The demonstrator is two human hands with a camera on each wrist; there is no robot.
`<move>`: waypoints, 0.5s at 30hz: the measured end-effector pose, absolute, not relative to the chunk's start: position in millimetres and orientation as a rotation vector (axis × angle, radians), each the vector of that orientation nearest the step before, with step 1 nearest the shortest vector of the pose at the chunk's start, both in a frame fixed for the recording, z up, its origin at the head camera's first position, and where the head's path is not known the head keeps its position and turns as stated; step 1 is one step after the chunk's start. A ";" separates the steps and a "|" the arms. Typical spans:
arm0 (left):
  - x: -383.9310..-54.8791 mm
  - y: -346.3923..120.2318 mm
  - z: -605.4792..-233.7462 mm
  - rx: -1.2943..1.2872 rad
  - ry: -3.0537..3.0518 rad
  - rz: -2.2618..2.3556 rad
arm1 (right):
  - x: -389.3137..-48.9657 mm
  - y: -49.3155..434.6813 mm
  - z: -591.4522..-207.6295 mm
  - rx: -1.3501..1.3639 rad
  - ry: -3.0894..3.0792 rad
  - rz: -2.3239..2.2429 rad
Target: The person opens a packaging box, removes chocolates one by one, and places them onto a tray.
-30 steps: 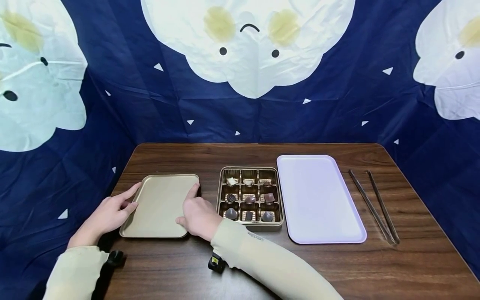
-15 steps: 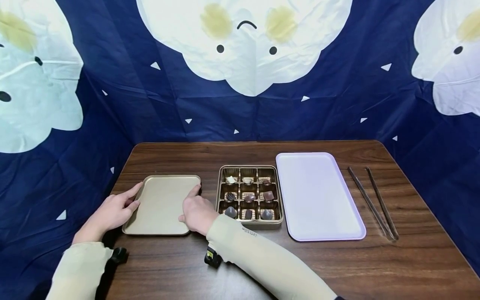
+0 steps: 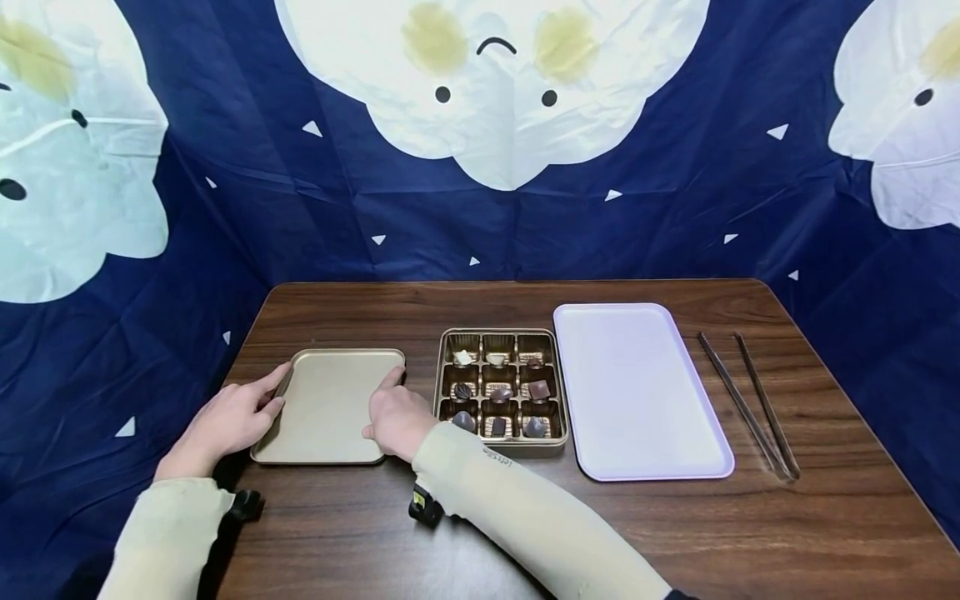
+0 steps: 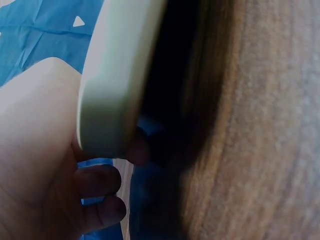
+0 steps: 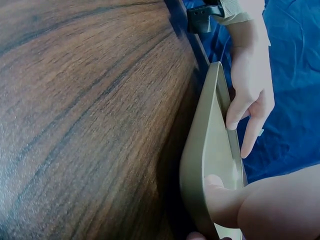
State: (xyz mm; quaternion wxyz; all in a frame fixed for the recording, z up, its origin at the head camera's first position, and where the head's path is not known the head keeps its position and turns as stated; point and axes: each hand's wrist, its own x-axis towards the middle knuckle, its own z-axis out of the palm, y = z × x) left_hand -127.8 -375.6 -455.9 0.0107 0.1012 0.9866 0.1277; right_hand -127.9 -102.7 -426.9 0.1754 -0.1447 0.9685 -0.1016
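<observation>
A shallow gold tray (image 3: 333,408) with a low raised rim lies on the left part of the table, between both hands. My left hand (image 3: 225,421) grips its left edge, thumb on the top side. In the left wrist view, fingers (image 4: 100,180) curl beneath the tray's rounded corner. On the opposite side, my right hand (image 3: 397,421) holds the right edge. Its thumb (image 5: 220,197) reaches over the rim onto the inner face in the right wrist view, while its other fingers are mostly hidden behind the wall.
Right of the gold tray sits a gold box (image 3: 536,451) with compartments holding several chocolates. Beside it lies a pale lilac tray (image 3: 645,392). Metal tongs (image 3: 787,472) rest at the far right. A blue cloud-print cloth (image 3: 330,233) rises behind the table.
The gold tray has shifted slightly right and away from the person, with both hands keeping their grip. The box, lilac tray and tongs stay in place.
</observation>
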 end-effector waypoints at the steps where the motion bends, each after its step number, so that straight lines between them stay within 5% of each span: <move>1: -128.0 -375.5 -455.9 0.312 3.077 0.390 | -128.2 -103.2 -427.4 -0.406 2.744 -0.285; 15: -127.4 -372.5 -454.7 0.276 3.054 0.245 | -129.4 -104.5 -431.6 -0.438 2.781 -0.247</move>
